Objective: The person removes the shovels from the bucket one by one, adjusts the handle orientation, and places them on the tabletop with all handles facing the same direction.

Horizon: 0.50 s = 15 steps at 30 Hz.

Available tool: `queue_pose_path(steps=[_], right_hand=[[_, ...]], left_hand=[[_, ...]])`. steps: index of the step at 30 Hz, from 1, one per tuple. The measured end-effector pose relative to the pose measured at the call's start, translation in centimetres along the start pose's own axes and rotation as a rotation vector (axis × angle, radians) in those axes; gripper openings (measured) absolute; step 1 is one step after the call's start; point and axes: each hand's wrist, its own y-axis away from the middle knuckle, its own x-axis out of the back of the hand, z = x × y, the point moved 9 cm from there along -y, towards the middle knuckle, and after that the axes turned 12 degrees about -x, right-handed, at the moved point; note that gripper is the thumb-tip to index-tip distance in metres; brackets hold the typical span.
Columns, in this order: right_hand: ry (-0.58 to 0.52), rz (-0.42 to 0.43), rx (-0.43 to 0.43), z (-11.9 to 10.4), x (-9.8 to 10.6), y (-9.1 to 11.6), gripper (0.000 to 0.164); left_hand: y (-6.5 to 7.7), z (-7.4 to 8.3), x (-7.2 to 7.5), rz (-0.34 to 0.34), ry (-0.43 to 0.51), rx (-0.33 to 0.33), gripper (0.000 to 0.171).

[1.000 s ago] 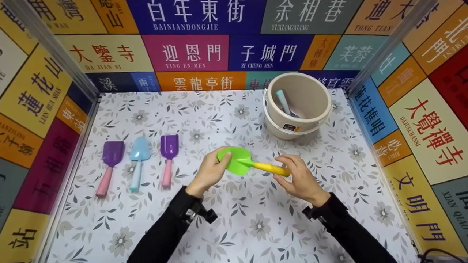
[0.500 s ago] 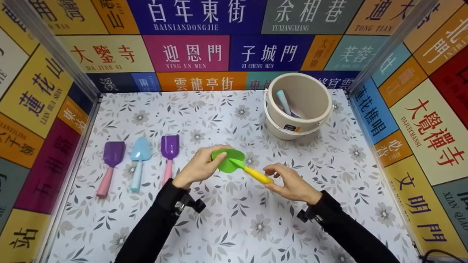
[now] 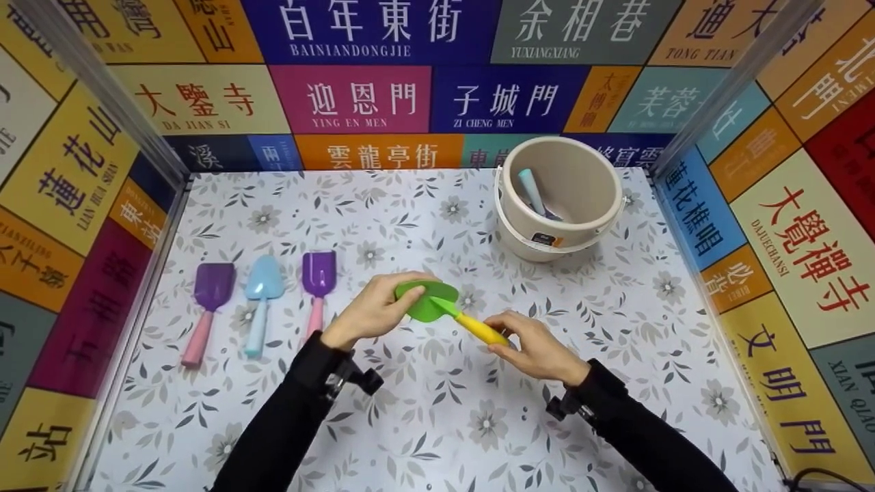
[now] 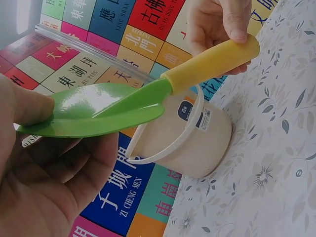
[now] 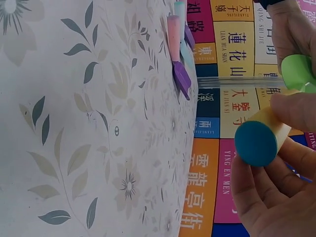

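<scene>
Between my two hands is a toy trowel [image 3: 480, 329] with a green blade and a yellow handle, held above the floral surface. My left hand [image 3: 372, 306] pinches the blade, thumb on its upper face, fingers beneath. At the other end, my right hand [image 3: 540, 348] has its thumb and fingers around the handle. The handle's blue end cap [image 5: 256, 143] shows in the right wrist view. In the left wrist view the green blade [image 4: 98, 108] lies between thumb and fingers of the near hand.
A beige bucket [image 3: 540, 253] with a white bail stands at the back right, a shovel with a light blue handle [image 3: 530, 188] inside. On the left lie a purple shovel [image 3: 213, 287], a light blue trowel [image 3: 263, 280] and another purple shovel [image 3: 318, 273]. Printed panels [image 3: 348, 99] enclose the table.
Both hands have shifted left with the trowel, and its handle end has swung toward the front. My right hand's fingers have closed onto the handle.
</scene>
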Motion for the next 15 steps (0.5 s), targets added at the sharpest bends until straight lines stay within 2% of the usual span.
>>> queue_pose_path(steps=[15], right_hand=[[0.016,0.139,0.067,-0.85,0.68,-0.01,0.028]], left_hand=[[0.07,0.89,0.63,0.029,-0.028,0.016,0.034]])
